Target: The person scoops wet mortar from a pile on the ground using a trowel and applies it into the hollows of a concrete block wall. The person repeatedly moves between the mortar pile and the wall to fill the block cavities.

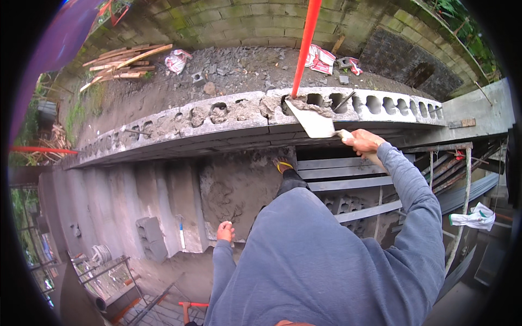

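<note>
Right hand [363,142] grips trowel [314,124] over hollow blocks [255,123] — some cores [218,113] hold mortar [243,110] — left hand [225,232] half-curled, contents unclear.

Your right hand [363,142] grips the handle of a trowel [314,123], its blade over the top of the hollow-block wall [234,124], mortar [312,106] along its far edge, just beside the upright red pole [307,49]. Your left hand [225,233] is curled, low, well apart from the wall; whether it holds anything is unclear. Beyond the wall lie planks [124,64] and sacks [321,60].
</note>
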Tool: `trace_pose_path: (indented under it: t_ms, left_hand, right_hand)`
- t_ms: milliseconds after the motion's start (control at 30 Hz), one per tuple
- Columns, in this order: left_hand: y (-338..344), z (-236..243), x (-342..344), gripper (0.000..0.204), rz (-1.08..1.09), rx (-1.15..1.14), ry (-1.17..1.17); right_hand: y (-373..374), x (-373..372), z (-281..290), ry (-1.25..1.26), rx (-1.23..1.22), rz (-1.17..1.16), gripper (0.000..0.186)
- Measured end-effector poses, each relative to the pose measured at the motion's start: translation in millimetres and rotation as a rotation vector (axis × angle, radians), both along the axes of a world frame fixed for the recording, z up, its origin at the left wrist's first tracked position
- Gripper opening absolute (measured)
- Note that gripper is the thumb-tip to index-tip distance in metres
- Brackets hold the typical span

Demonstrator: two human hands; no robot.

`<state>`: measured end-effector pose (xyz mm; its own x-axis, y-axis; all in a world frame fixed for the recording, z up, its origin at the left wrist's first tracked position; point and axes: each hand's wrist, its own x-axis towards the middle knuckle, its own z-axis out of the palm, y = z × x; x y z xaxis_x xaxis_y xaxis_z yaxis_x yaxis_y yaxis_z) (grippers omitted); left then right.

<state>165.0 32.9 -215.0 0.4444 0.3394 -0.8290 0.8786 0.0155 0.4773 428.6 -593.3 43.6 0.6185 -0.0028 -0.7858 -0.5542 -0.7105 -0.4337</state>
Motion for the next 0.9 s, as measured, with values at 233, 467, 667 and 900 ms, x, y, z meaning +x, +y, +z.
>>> trace_pose_path:
  t_ms: [233,467,667,900]
  left_hand:
    - [0,-14,-48,0.036,0.019,0.01,0.101]
    - [-5,-14,-100,0.031,0.063,0.0,0.153]
    - [-4,-17,-96,0.033,0.094,-0.001,0.183]
    - [-5,-2,-58,0.037,0.042,0.021,0.095]
  right_hand:
    - [-14,12,36,-0.022,-0.05,-0.019,0.038]
    - [-28,-13,15,0.104,0.244,-0.29,0.029]
    - [-30,-19,-44,0.177,0.876,-0.604,0.043]
    - [42,-15,-96,0.036,1.089,-0.828,0.054]
